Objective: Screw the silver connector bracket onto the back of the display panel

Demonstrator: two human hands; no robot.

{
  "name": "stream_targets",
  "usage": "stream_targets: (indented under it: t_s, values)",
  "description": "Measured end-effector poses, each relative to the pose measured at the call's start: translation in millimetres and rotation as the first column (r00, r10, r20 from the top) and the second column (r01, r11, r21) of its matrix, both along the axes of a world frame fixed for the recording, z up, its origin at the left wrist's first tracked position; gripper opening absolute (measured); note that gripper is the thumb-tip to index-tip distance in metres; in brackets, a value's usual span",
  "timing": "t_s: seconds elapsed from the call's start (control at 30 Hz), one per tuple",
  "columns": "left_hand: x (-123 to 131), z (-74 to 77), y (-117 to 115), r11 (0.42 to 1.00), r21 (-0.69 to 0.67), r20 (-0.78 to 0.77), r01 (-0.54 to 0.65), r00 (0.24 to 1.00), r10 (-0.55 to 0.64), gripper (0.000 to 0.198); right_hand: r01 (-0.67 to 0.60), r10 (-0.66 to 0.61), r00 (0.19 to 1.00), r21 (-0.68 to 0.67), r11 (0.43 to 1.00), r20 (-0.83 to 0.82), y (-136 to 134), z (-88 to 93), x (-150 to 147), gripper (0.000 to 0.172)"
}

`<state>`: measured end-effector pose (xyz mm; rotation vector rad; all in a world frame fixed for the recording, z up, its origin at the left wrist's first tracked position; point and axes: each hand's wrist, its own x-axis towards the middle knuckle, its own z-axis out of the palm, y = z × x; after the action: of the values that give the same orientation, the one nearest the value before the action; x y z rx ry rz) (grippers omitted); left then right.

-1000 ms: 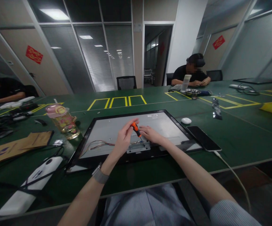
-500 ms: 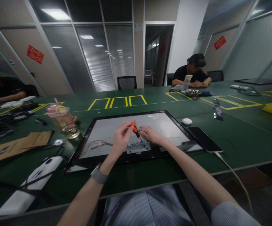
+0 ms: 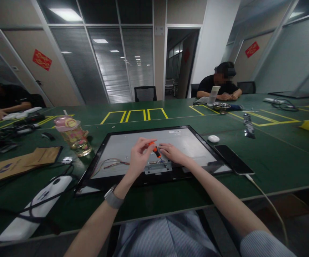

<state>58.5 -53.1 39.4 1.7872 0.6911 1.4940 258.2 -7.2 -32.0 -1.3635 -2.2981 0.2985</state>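
Note:
My left hand (image 3: 139, 156) is closed on the orange and black handle of a screwdriver (image 3: 156, 151), gripping its top end between thumb and fingers. The tool leans, its shaft pointing down at a metal bracket (image 3: 157, 169) with connectors. That bracket sits along the near edge of a flat display panel (image 3: 194, 144), grey-backed with a black frame, lying on the table. My right hand (image 3: 174, 154) rests on the panel just right of the shaft, fingers stretched out and holding nothing visible. Thin wires (image 3: 114, 163) run across the panel's left part. The exact contact at the tip is too small to see.
Left of the panel stand a drink bottle (image 3: 72, 135), a brown paper bag (image 3: 23, 162) and a white power strip (image 3: 40, 207) with black cables. To the right lie a phone (image 3: 233, 159) on a cable and a white earbud case (image 3: 213, 139). Two people sit across the table.
The view has shifted slightly. My left hand still grips the screwdriver, and its fingers have changed position a little at the handle's top. My right hand stays in place.

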Motion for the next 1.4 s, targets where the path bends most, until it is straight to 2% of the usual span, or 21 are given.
stream_targets:
  t_s: [0.07, 0.13, 0.3, 0.37, 0.53, 0.6, 0.77, 1.0, 1.23, 1.4]
  values:
    - [-0.4, -1.3, 1.1, 0.997, 0.014, -0.009, -0.073, 0.997, 0.073, 0.019, 0.012, -0.012, 1.000, -0.003, 1.000, 0.004, -0.3, 0.1, -0.1, 0.041]
    - [-1.0, -1.1, 1.0, 0.996, 0.031, -0.023, -0.087, 0.996, 0.088, 0.021, 0.025, -0.025, 1.000, -0.005, 1.000, 0.005, -0.9, 0.2, -0.4, 0.042]
    - [-1.1, 1.3, -0.8, 0.997, -0.026, 0.010, 0.074, 0.997, -0.074, 0.030, 0.018, -0.017, 1.000, -0.030, 0.999, 0.014, -3.2, 1.8, -1.4, 0.042]
    - [-1.0, 0.8, 0.1, 0.994, -0.045, 0.005, 0.095, 0.995, -0.095, 0.030, 0.021, -0.020, 1.000, -0.037, 0.999, 0.017, -3.6, 2.8, -1.7, 0.042]
    - [-2.2, -1.9, 4.1, 0.997, 0.067, -0.053, -0.043, 0.997, 0.047, 0.018, 0.028, -0.026, 0.999, -0.031, 0.999, 0.040, -2.7, 3.2, -1.6, 0.042]
    - [-2.9, -2.1, 4.0, 0.995, 0.081, -0.057, -0.062, 0.996, 0.067, 0.019, 0.025, -0.024, 0.999, -0.024, 0.999, 0.040, -2.0, 2.3, -1.2, 0.042]
    - [-3.6, 0.2, 0.7, 0.999, 0.049, -0.066, 0.002, 0.998, 0.001, 0.029, 0.031, -0.031, 0.999, -0.019, 0.999, 0.023, -1.5, 0.8, -0.6, 0.041]
    - [-1.5, 1.3, 1.1, 0.994, 0.005, 0.001, 0.108, 0.994, -0.108, 0.027, 0.024, -0.024, 0.999, -0.018, 1.000, 0.024, -1.6, 0.4, -0.5, 0.041]
    - [-0.5, -4.5, 4.0, 0.998, 0.029, 0.012, -0.057, 0.998, 0.057, 0.017, 0.028, -0.027, 0.999, -0.021, 0.999, 0.037, -2.5, 2.3, -0.8, 0.043]
    - [-1.0, -1.7, 1.1, 0.996, 0.045, -0.010, -0.083, 0.996, 0.084, 0.018, 0.024, -0.024, 0.999, -0.015, 1.000, 0.032, -2.7, 2.7, -1.2, 0.042]
